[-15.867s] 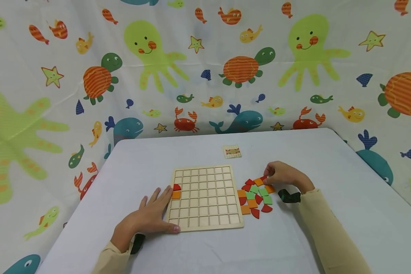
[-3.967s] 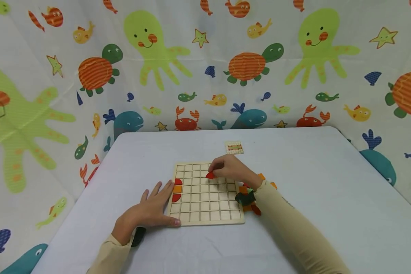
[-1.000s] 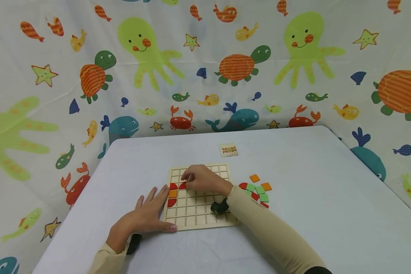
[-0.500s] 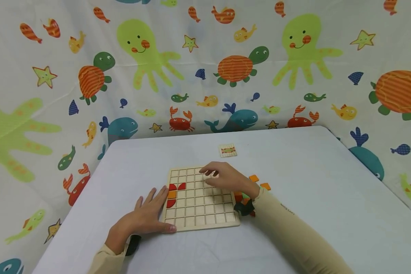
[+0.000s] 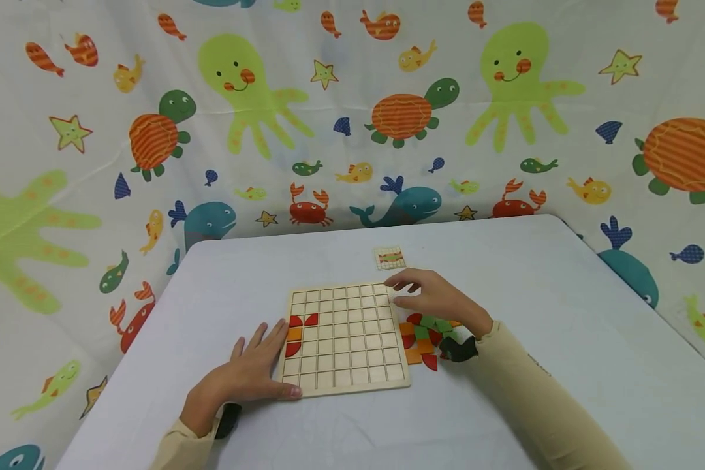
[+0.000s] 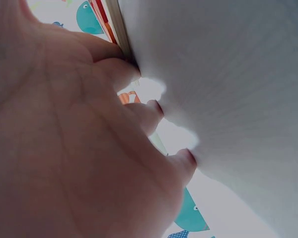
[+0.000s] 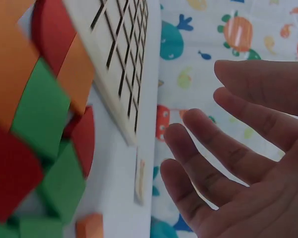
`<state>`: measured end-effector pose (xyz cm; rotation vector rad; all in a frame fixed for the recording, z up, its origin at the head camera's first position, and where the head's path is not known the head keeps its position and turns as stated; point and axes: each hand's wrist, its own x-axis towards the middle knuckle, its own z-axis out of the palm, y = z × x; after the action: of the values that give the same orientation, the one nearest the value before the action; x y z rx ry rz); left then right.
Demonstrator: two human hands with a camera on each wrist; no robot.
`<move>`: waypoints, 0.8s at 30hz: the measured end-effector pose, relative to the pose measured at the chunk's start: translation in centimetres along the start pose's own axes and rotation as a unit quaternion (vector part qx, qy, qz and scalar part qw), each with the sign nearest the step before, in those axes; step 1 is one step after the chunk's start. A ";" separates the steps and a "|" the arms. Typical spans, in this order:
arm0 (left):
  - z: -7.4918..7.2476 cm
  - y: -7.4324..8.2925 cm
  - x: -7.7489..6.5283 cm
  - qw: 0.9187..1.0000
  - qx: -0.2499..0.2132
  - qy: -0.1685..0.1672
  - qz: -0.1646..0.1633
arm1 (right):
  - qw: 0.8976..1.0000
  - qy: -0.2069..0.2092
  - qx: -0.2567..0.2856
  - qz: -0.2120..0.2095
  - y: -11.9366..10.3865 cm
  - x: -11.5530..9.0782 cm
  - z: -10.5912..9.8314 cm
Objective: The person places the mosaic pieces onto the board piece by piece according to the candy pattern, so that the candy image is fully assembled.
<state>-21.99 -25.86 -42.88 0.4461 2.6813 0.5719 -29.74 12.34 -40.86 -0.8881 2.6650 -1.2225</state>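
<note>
A wooden grid board lies on the white table. My left hand rests spread at its left edge, fingers along the side and thumb at the near corner. Close to that hand, three red rounded tiles and an orange square tile sit in cells. My right hand hovers past the board's upper right corner with fingers spread and nothing held. Below it lies a heap of loose orange, green and red tiles, partly hidden by the wrist. In the right wrist view, green tiles show close up.
A small pattern card with a printed grid and a red, green and orange figure lies behind the board. The white table extends on all sides. A curtain printed with sea animals hangs behind it.
Two more red tiles lie in the board's cells than in the oldest frame. My right hand has let go of the latest one and moved right, off the board. My left hand stays put.
</note>
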 end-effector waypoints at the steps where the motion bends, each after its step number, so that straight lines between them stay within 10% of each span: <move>1: 0.0 0.0 0.0 1.000 0.000 -0.001 0.000 | 1.000 -0.001 -0.004 0.005 0.3 -0.2 -0.2; 24: 0.1 -0.5 0.3 1.000 -0.012 -0.003 0.004 | 0.986 -0.062 -0.126 0.087 3.0 -3.3 -2.1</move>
<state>-22.28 -26.13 -43.29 0.4509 2.6649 0.6037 -29.07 17.09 -42.09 -0.7136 2.7653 -0.7782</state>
